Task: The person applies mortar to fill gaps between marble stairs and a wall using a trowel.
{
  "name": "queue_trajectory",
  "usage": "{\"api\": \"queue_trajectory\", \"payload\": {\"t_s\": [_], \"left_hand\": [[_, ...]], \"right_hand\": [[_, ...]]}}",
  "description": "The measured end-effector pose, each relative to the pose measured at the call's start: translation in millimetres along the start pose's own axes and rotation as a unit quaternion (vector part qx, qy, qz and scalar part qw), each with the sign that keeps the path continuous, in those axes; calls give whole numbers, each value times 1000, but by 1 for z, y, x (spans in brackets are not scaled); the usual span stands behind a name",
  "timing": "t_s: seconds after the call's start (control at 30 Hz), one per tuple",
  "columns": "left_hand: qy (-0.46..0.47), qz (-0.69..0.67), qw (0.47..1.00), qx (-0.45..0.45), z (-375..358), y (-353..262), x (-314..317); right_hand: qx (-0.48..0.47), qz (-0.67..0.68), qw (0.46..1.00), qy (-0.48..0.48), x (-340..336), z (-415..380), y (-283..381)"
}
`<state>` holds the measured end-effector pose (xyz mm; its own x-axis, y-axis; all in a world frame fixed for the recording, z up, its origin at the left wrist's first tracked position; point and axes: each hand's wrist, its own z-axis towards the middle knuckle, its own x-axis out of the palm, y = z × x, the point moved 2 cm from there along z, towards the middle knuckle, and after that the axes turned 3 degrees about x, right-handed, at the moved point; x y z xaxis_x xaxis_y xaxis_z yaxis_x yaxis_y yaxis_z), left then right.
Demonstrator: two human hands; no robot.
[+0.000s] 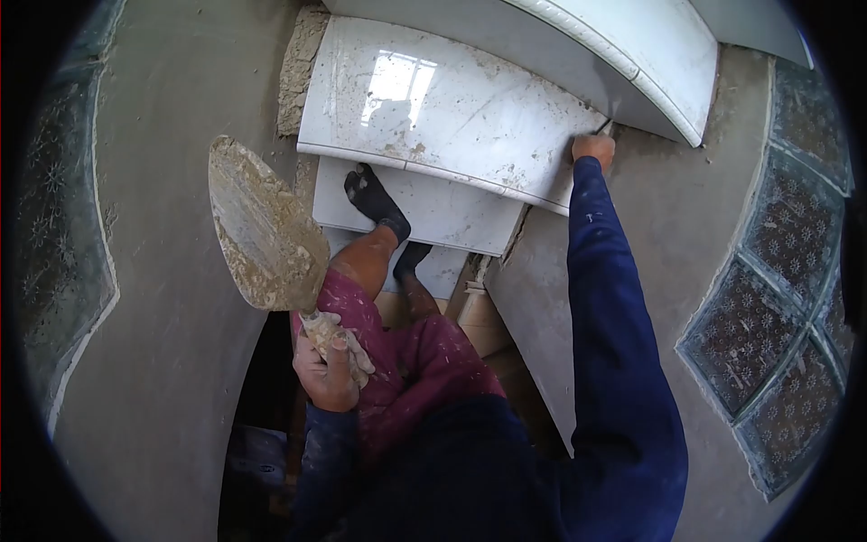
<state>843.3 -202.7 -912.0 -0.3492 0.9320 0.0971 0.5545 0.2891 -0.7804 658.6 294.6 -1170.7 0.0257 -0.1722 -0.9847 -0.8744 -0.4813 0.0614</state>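
My left hand (330,375) is wrapped round the handle of a trowel (266,235), whose broad blade is smeared with mortar and points up and to the left. The handle is crusted with pale mortar. Far ahead, my right hand (593,149) is closed at the right end of a white tiled stair tread (452,113), close to the side wall. A thin dark line shows just past its knuckles; whether the fingers hold anything is hidden. Mortar crumbs and smears dot the glossy tread.
Above rises another white step (650,54) with a rounded edge. Lower white steps (442,212) carry my feet in dark socks. Rough mortar (302,68) borders the tread's left side. Grey plastered walls (172,226) flank the stairs, with patterned glass blocks (750,325) set at both sides.
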Motion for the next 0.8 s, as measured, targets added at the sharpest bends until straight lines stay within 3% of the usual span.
{"api": "queue_trajectory", "payload": {"t_s": [0.03, 0.17, 0.23, 0.27, 0.33, 0.37, 0.4, 0.43, 0.47, 0.57, 0.63, 0.7, 0.8], "left_hand": [[-2, 7, 1000, 7, 1, 1, 0], [1, -7, 1000, 0, 2, -1, -2], [-2, 21, 1000, 0, 1, -2, -6], [-9, 27, 1000, -3, 0, -3, -6], [-11, 27, 1000, 4, -2, 2, -10], [-15, 29, 999, 4, -3, 2, -11], [-19, 30, 999, 5, -3, 4, -11], [-22, 31, 999, 3, -4, 5, -14], [-34, 56, 998, 14, -4, 14, -21], [-47, 27, 999, -3, -3, 15, -23], [-55, -11, 998, 7, -5, 18, -28], [-60, -27, 998, 14, -7, 21, -30], [-44, 23, 999, 19, 2, 3, -17]], "right_hand": [[-33, -21, 999, 19, 10, -6, 17], [-95, 106, 990, 14, 33, -94, 107], [-118, 156, 979, 57, 33, -154, 163], [-175, 169, 968, 55, 41, -181, 193], [-199, 244, 942, 113, 47, -239, 259], [-247, 220, 927, 179, 38, -264, 293], [-282, 237, 919, 140, 71, -282, 326], [-305, 233, 903, 191, 64, -301, 354], [-344, 248, 891, 161, 80, -314, 377], [-431, 202, 860, 185, 76, -297, 374], [-426, 183, 884, 61, 63, -275, 341], [-436, 89, 886, 132, 43, -265, 325], [-545, 68, 808, 212, 53, -254, 328]]}}
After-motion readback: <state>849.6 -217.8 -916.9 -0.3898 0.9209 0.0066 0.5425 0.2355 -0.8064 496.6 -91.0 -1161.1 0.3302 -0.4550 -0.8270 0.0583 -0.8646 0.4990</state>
